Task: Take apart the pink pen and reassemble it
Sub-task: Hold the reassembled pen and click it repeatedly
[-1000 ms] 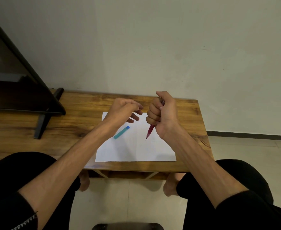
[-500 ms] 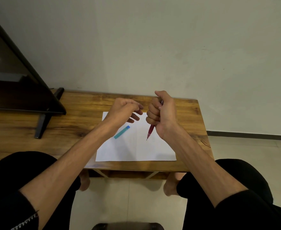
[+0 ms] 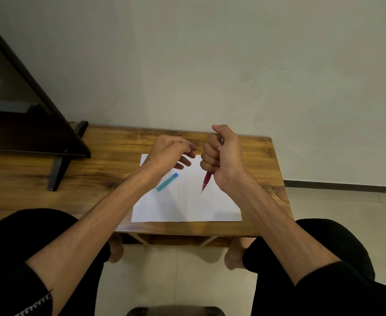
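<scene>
The pink pen (image 3: 207,181) points tip down toward me over a white sheet of paper (image 3: 187,201). My right hand (image 3: 221,156) grips its upper part in a fist, thumb on top; only the lower barrel and tip show. My left hand (image 3: 171,151) hovers just left of the fist with its fingers loosely bent and nothing visible in them. A teal pen cap (image 3: 167,182) lies on the paper below my left hand.
The paper lies on a wooden table (image 3: 256,156) against a pale wall. A black TV screen on a stand (image 3: 27,124) fills the left side of the table. My knees sit under the table's near edge.
Almost nothing differs: both hands hold the same place and the pen tip has shifted only slightly.
</scene>
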